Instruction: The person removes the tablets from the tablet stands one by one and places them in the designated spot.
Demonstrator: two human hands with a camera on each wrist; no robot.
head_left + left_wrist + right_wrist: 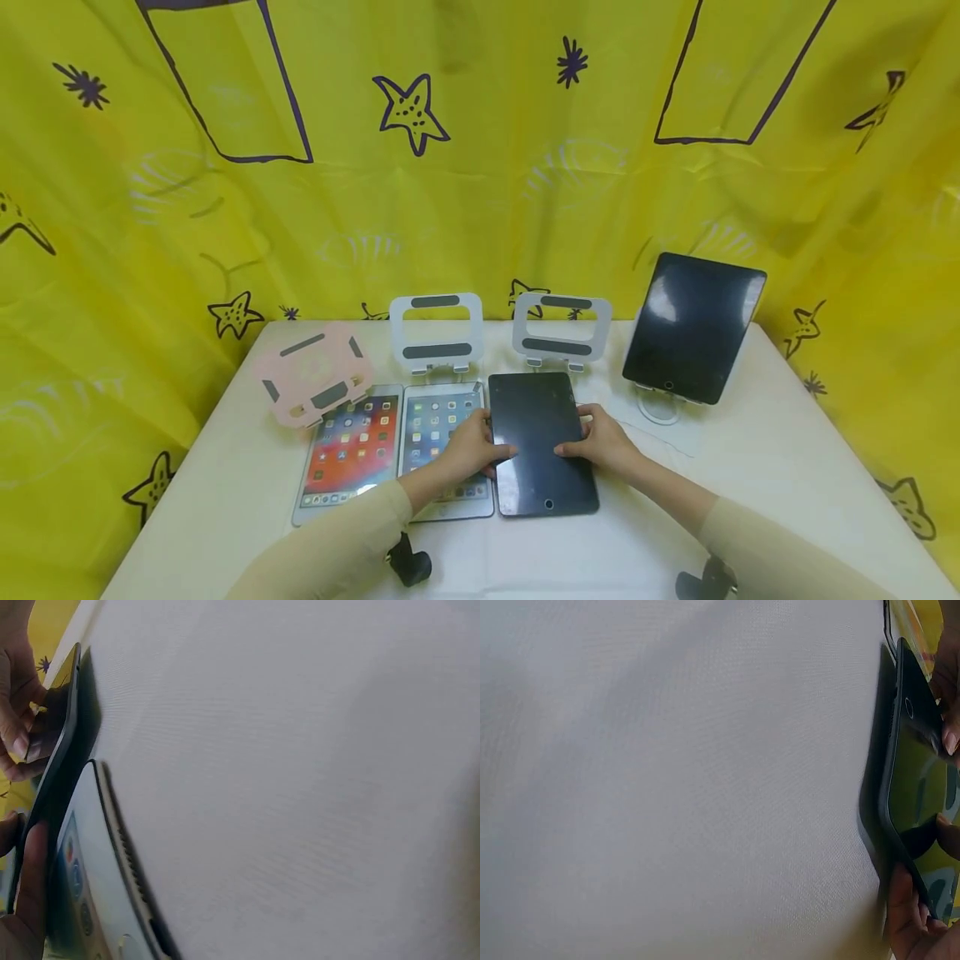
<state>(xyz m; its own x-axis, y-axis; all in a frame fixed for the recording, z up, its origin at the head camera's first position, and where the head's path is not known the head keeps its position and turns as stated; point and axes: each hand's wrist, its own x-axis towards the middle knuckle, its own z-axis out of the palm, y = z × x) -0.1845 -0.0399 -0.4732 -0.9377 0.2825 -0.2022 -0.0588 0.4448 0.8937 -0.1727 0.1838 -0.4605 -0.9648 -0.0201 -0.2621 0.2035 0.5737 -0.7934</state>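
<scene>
Both hands grip a dark-screened tablet [536, 479] by its two long edges, close over the table. The left hand [474, 446] has its thumb on the glass and fingers at the left edge. On the opposite side, the right hand [600, 440] lays its thumb on the screen, with fingers curled under the edge in the right wrist view. A lit white tablet [438, 433] lies just left of the held one. Beyond it lies another lit tablet [348, 467] with a red and blue screen.
A pink stand [311, 375] overlaps the leftmost tablet's top. Two white stands, one left [437, 333] and one right [562, 329], stand along the back. At right, a black tablet [693, 329] leans on a stand. A yellow curtain [480, 208] hangs behind the white table [795, 500].
</scene>
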